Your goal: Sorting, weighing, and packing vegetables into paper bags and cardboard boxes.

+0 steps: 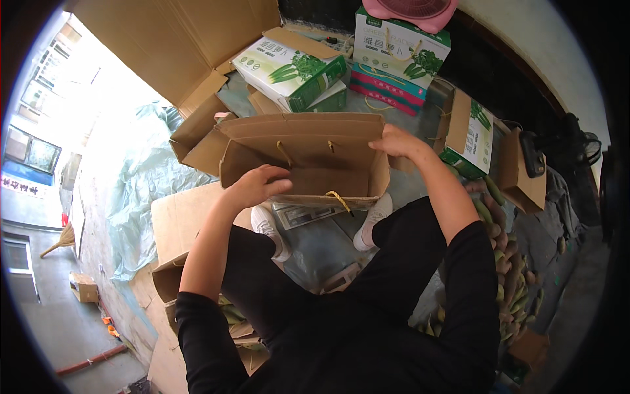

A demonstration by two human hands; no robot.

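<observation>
An open cardboard box (308,130) stands before me between my white shoes, its bare brown inside facing up. Yellow cord handles (338,201) come through its walls. My right hand (396,142) grips the box's right rim near the far corner, fingers closed on the cardboard. Over the near left edge lies my left hand (259,184), its fingers and thumb stretched out across the opening. Whether its palm presses on the rim I cannot tell. Only bare cardboard and cord show inside; part of the near side is behind my left hand.
Green-and-white printed cartons (289,69) lie beyond the box, with a pink fan (413,13) atop another stack. Long green and brown vegetables (512,282) are heaped at my right. Flat cardboard (184,220) and a crumpled plastic sheet (141,190) are at my left.
</observation>
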